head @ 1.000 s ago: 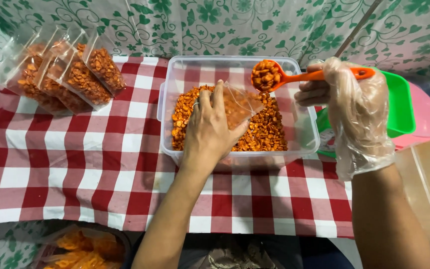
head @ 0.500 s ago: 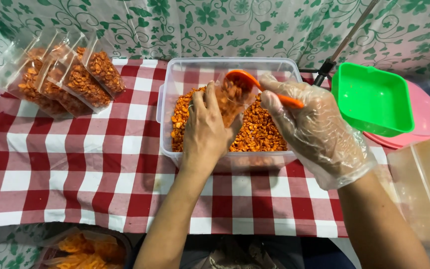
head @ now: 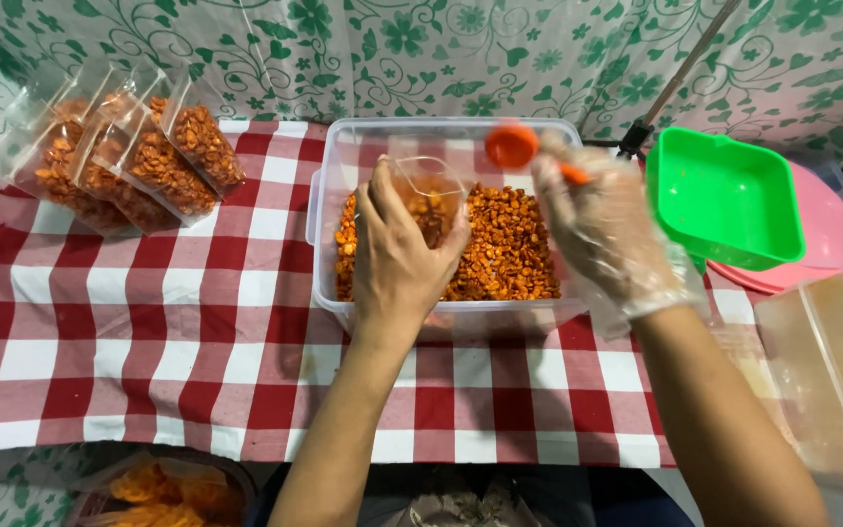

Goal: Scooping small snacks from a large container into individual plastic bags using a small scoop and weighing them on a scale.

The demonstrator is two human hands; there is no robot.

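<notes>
Looking down over my two hands at a clear plastic tub [head: 334, 210] of orange-coated snack pieces [head: 509, 249] that sits on the counter [head: 148, 342], which is covered in a red and white checked cloth. My left hand [head: 397, 259] is bare and curled around a small clear bag [head: 428, 190], held upright with its mouth open over the tub; a few orange pieces lie in the bottom of the bag. My right hand [head: 602, 234] wears a loose clear plastic glove and is closed on the handle of an orange scoop [head: 514, 146], the handle pinched between thumb and fingers. The bowl of the scoop sits just to the right of the bag's mouth, above the far rim of the tub; I cannot tell whether scoop and bag touch. Off to the far left, a row of filled bags [head: 129, 161] leans together on the cloth, well apart from the tub. To the right, a green square tray [head: 724, 195] rests on a pink plate [head: 831, 239], near my gloved wrist. A pale translucent container [head: 831, 381] stands at the right edge. At the bottom left, below the counter edge, another bag of orange snacks [head: 163, 488] shows partly.
</notes>
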